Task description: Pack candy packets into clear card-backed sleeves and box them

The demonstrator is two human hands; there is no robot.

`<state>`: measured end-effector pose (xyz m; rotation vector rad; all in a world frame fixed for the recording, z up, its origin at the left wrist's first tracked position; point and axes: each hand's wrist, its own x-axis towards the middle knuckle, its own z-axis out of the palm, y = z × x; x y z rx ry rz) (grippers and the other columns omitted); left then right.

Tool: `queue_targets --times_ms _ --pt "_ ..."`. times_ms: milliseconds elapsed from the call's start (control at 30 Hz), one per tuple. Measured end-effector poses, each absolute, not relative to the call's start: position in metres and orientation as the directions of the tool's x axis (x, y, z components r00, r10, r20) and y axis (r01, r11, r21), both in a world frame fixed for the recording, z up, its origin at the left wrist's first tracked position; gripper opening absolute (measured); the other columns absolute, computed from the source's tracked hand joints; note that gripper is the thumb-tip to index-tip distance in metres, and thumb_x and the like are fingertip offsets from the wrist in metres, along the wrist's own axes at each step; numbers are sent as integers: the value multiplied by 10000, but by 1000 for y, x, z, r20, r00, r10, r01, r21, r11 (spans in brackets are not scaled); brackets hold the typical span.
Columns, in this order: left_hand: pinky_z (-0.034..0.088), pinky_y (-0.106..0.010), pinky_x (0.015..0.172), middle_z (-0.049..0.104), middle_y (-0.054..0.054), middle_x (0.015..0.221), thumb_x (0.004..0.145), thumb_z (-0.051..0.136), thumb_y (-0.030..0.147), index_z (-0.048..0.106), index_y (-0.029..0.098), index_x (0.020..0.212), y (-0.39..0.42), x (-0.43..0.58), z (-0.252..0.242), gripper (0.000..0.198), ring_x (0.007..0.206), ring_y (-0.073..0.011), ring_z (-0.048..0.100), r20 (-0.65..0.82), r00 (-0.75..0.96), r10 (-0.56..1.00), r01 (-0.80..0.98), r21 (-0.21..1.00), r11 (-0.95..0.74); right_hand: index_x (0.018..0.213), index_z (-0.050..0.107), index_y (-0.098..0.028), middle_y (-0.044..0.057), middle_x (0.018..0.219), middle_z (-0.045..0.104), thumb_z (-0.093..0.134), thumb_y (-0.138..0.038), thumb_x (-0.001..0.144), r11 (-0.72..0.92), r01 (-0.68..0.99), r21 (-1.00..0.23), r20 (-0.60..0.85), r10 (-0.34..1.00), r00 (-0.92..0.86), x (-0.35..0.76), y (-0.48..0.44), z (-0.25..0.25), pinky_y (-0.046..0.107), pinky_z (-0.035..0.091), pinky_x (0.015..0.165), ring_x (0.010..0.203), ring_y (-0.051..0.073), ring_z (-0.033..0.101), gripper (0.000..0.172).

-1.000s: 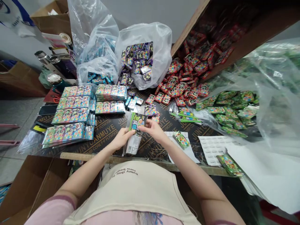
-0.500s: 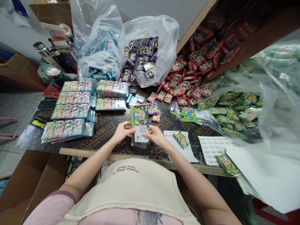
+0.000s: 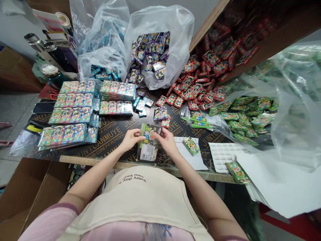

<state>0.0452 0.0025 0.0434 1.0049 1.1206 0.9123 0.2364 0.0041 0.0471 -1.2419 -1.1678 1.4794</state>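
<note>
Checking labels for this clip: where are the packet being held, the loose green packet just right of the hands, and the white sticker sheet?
held packet (image 3: 148, 144): head view, middle of its front.
loose green packet (image 3: 191, 145): head view, its middle.
sticker sheet (image 3: 222, 156): head view, its centre.

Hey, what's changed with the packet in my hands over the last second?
Your left hand and right hand kept hold of the clear sleeve throughout. Half a second ago they pinched it beside the white label; now they grip its green end, with the label pointing toward you. The stacked sleeves and the loose green packet by your right hand stayed put.
</note>
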Motion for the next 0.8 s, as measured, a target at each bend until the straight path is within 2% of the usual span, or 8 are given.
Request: queue_targets --times_ms 133,200,300,367,467,600,700,800 --pt "525 -259 675 711 -38 790 579 823 312 690 126 883 -1 48 53 380 698 -149 644 -253 173 952 -161 946 280 740 666 -195 -21 678 668 720 -449 717 -133 -39 -990 -131 990 -46 234 5 58 249 493 618 619 134 599 260" --pt "534 -292 751 729 -64 889 592 818 317 698 135 961 -4 51 59 429 787 -176 664 -249 168 954 -221 933 283 808 682 -212 -13 752 694 690 -505 734 -157 -107 -982 -157 988 -9 229 2 62 259 504 659 689 148 624 303" --pt "530 -305 778 740 -70 894 561 839 315 720 135 942 -13 57 65 437 807 -190 671 -284 146 948 -280 907 315 938 694 -223 25 892 728 508 -594 834 -238 -295 -926 -261 964 44 220 -2 69 319 517 791 863 188 660 428" --pt "526 -298 756 743 -70 875 563 837 357 727 135 924 -18 62 69 438 784 -187 673 -344 95 934 -357 864 355 874 708 -207 41 861 738 482 -543 848 -255 -372 -892 -297 953 59 215 -4 76 347 502 860 907 205 669 406" --pt "514 -286 668 738 -79 799 634 766 478 731 124 840 -18 67 75 412 695 -174 663 -483 54 874 -474 758 448 780 695 -210 30 834 744 567 -381 759 -299 -401 -866 -326 945 0 214 -2 87 356 491 896 935 216 677 215" --pt "499 -266 632 734 -64 782 534 801 294 722 132 728 -4 60 85 265 679 -159 652 -592 122 797 -475 670 571 741 639 -218 15 861 749 660 -265 623 -466 -375 -801 -425 885 -191 221 3 93 375 534 812 887 230 692 129" --pt "507 -276 673 736 -61 784 487 796 187 729 148 720 1 53 93 246 727 -171 665 -535 119 837 -366 759 538 704 635 -215 25 831 748 735 -299 600 -423 -315 -850 -391 906 -161 226 4 92 376 548 763 809 232 698 166" --pt "521 -304 735 736 -59 769 550 804 228 746 162 716 -4 49 103 188 733 -178 665 -288 -10 957 -125 950 285 731 706 -231 30 848 748 759 -343 646 -167 -111 -980 -168 986 0 228 1 88 385 534 839 842 231 689 150"
